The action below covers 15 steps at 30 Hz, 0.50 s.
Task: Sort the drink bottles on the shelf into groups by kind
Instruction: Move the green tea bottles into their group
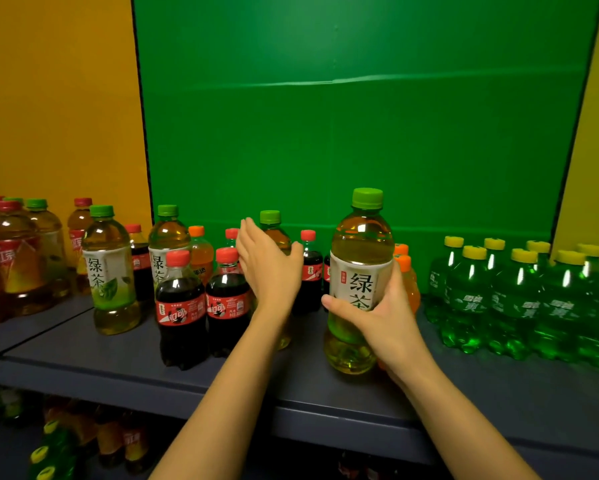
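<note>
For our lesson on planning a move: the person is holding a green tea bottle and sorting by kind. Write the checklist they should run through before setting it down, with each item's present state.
1. Right hand grips the held green tea bottle firmly: ok.
2. Bottle upright, green cap on: ok.
3. Left hand free: ok, open in front of another green-capped bottle.
4. Green tea group to join: ok, green tea bottles stand further left.
5. Path there clear: not ok, cola bottles stand between.
6. Free shelf space beside them: cannot tell.
</note>
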Tool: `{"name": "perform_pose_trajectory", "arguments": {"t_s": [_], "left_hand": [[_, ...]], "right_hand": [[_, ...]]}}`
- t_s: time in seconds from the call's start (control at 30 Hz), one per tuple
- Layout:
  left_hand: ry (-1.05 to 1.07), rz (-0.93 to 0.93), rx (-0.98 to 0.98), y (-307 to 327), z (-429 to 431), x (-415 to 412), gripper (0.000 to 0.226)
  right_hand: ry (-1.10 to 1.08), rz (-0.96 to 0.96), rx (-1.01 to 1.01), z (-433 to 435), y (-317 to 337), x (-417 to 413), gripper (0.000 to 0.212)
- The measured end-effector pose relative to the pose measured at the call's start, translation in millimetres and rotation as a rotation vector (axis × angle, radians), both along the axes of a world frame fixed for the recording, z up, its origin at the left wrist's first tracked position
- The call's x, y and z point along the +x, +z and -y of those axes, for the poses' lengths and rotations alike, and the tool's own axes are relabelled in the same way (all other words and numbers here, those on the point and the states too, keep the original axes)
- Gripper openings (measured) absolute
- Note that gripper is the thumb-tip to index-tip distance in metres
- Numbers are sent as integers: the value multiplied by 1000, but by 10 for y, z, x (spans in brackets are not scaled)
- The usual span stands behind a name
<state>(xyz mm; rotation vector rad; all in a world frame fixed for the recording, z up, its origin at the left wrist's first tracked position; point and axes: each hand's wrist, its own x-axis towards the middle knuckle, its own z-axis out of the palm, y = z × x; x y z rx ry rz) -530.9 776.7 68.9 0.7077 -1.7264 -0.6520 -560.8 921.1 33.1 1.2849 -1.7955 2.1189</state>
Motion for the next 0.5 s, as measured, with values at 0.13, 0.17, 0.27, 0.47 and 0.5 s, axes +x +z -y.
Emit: {"name": "perform_pose_trajectory", "arguments": {"t_s": [0.13, 0.17, 0.27, 0.47, 0.5], "left_hand": [[33, -32, 14, -65, 6, -56, 76], [22, -56, 3, -92, 9, -61, 77], [-55, -129, -25, -196, -14, -60, 80], [-168, -213, 37, -378, -71, -47, 79], [-186, -212, 87, -412, -72, -45, 76]], "right_hand": [[-45, -3, 5, -116, -16, -35, 76], [-55, 2, 13, -136, -22, -36, 78], [-40, 21, 21, -167, -42, -42, 98], [-24, 32, 14, -218, -55, -36, 97], [-21, 30, 14, -230, -56, -31, 99]]}}
